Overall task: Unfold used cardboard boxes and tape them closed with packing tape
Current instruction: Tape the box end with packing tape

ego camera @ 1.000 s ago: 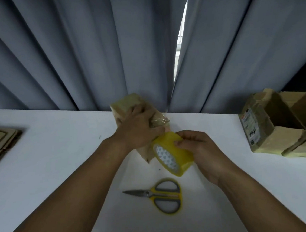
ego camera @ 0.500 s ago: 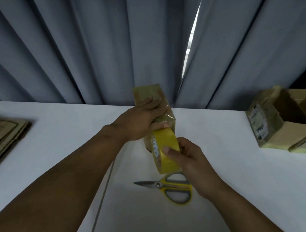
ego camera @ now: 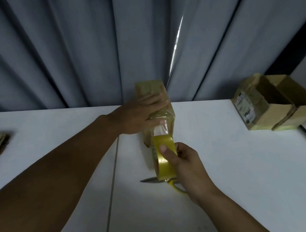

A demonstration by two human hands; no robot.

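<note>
Left hand (ego camera: 139, 115) flat, fingers straight, pressing tape strip (ego camera: 161, 128) onto box (ego camera: 151, 87). Right hand (ego camera: 186, 160) grips tape roll (ego camera: 164, 162), thumb on rim.

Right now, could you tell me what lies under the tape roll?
Scissors lie on the table beneath the tape roll; the right hand hides most of their handles.

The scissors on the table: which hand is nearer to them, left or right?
Right. The right hand, gripping the tape roll, is just above the scissors, hiding part of their handles. The left hand presses flat on the small box, farther back.
</note>
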